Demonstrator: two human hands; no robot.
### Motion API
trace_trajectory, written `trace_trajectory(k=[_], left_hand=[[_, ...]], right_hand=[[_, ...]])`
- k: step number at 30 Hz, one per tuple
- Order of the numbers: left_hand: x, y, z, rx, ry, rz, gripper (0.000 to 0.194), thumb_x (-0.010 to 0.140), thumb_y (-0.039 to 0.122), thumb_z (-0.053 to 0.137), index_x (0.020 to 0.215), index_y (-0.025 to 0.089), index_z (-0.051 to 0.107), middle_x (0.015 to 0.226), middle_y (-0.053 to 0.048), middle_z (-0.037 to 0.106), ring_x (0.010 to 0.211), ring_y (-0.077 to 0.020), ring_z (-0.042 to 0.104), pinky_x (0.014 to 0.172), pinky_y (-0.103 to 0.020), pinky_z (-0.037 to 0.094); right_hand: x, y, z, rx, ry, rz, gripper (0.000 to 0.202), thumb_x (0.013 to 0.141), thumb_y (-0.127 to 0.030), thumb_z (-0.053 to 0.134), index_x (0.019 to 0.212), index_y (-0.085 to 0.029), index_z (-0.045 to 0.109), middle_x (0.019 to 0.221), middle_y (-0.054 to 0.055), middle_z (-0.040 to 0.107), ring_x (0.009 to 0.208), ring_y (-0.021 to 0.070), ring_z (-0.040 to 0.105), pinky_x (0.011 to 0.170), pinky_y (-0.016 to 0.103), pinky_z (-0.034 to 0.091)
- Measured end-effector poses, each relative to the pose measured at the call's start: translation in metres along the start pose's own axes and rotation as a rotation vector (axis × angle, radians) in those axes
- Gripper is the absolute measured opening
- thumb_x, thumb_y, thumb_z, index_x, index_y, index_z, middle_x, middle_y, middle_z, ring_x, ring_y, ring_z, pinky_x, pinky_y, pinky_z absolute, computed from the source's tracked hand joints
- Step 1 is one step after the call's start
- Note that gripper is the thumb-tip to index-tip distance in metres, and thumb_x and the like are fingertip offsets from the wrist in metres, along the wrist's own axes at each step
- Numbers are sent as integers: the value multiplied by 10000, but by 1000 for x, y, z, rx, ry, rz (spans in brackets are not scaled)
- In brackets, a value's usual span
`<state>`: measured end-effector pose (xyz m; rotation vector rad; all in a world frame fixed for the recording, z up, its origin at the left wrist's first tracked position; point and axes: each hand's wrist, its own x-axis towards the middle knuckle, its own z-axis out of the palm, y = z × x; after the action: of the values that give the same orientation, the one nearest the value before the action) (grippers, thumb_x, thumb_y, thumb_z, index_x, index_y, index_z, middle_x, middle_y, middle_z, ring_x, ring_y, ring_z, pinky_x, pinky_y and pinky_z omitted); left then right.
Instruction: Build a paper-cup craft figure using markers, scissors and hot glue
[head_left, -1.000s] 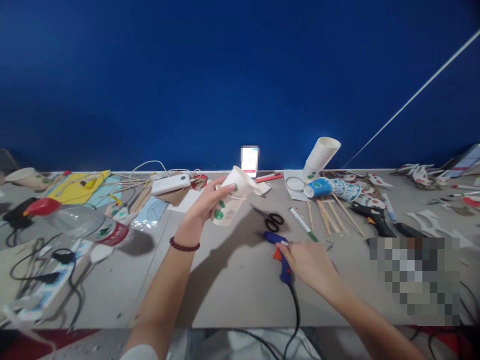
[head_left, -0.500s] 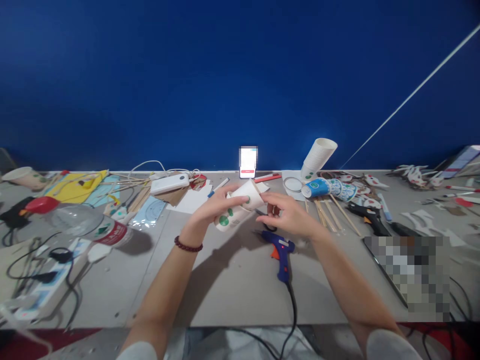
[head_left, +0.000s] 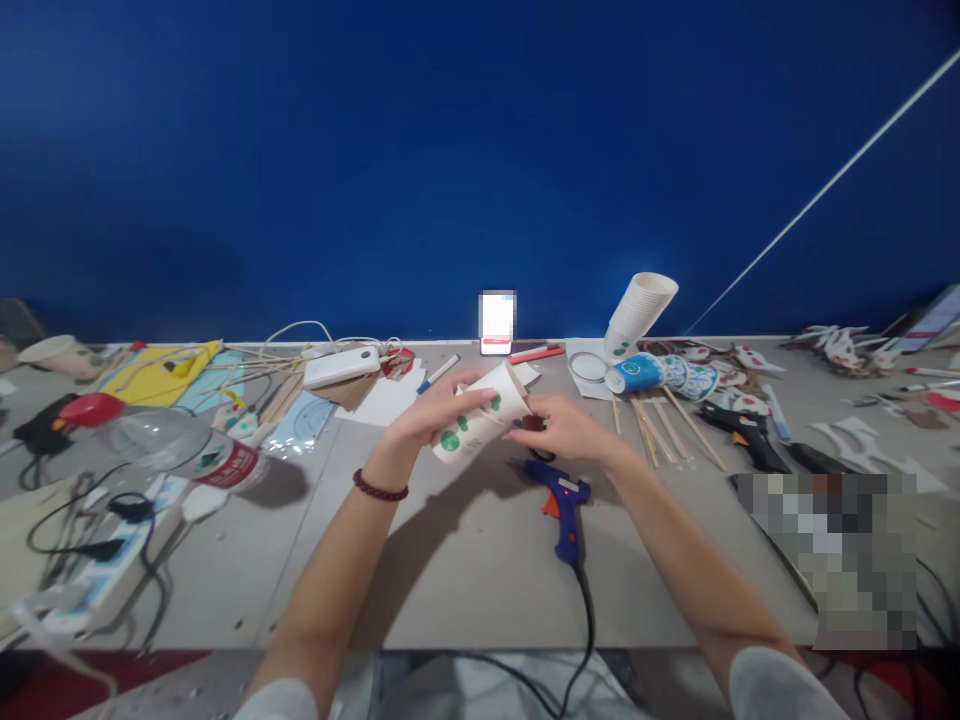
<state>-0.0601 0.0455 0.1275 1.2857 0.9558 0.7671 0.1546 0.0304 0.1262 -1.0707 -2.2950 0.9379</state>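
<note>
Two white paper cups with green spots, an upper cup (head_left: 504, 392) and a lower cup (head_left: 463, 436), are tilted together above the table; how they join is partly hidden. My left hand (head_left: 431, 410) is closed round them, its thumb lying along the upper cup. At that cup's rim, my right hand (head_left: 566, 428) has its fingertips and thumb bent in on the edge. Something dark reddish shows behind those fingers, too covered to name. Below my right hand a blue glue gun (head_left: 564, 495) with an orange trigger lies on the table.
Right of my hands stand a leaning stack of paper cups (head_left: 637, 312), blue-patterned cups (head_left: 637, 373), wooden sticks (head_left: 660, 430) and a black glue gun (head_left: 750, 435). A plastic bottle (head_left: 180, 445) and a power strip (head_left: 131, 560) lie left. A lit phone (head_left: 497, 322) leans at the wall.
My right hand has shifted slightly left, and its fingers have drawn closer in at the upper cup's rim. My left hand keeps its hold on the cups.
</note>
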Motion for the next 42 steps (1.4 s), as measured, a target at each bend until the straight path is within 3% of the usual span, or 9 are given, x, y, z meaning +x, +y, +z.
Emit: trace_trajectory(k=[9,13,17,30,37,42], left_hand=[[6,-7,2,-104,-24,-45,509,707,473,743,1110,172,671,918,-86,732,739,-163,684,627,-238,518],[8,-7,4,-136,-57,8,493,798,554,629,1127,191,682,1017,-104,730,846,-205,690,663,-259,516],[8,-7,3,-137,-119,0,539,838,603,552,1169,195,673,1043,-100,732,885,-232,689,691,-284,512],[4,1,4,-4,-78,97,418,881,517,538,1114,211,702,1074,-68,722,904,-211,661,702,-265,485],[2,4,4,-10,-80,103,403,884,499,540,1090,197,708,926,-58,732,764,-184,644,611,-256,454],[1,3,3,-26,-45,92,402,880,502,551,1105,206,705,917,-55,729,779,-189,646,606,-253,455]], right_hand=[[-3,3,4,69,8,15,179,826,-275,581,858,-149,704,752,26,684,655,145,560,629,251,414],[-3,2,5,90,15,7,183,827,-253,568,874,-157,717,807,39,713,701,163,597,668,263,442],[-3,2,8,108,15,12,179,834,-232,563,848,-158,725,728,27,704,672,161,607,673,266,450],[-4,1,8,27,43,-34,168,820,-187,564,754,-169,717,771,37,733,732,184,638,706,280,458],[-5,2,10,7,79,-50,155,831,-230,575,887,-170,707,838,43,731,733,176,625,704,279,459],[-5,-1,10,37,108,-47,168,830,-238,568,912,-163,693,822,35,708,682,149,590,659,255,448]])
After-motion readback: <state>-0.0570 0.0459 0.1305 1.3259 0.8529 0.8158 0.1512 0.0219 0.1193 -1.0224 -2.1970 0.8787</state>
